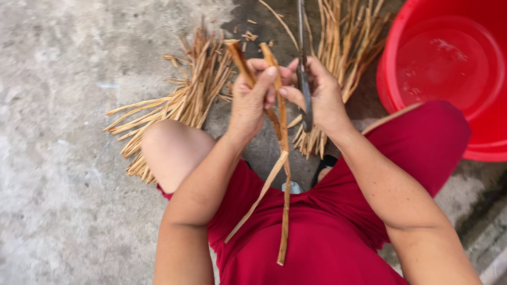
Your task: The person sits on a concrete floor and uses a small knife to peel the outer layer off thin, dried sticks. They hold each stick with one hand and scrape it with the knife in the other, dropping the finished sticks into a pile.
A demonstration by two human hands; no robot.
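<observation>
My left hand [252,97] grips a long tan cane strip [284,174] near its top; the strip is split, with brown upper ends sticking up and a thin peeled sliver [259,195] hanging toward my lap. My right hand [322,95] sits right beside the left, fingers touching it, and is closed around a dark-handled knife [304,89] whose blade points up and away. Both hands are raised above my knees, over my red shorts.
A pile of tan strips [179,103] lies on the concrete floor at the left. Another pile [343,47] lies beyond my right hand. A red plastic tub [475,142] holding water stands at the upper right. My sandal [323,166] shows between my legs.
</observation>
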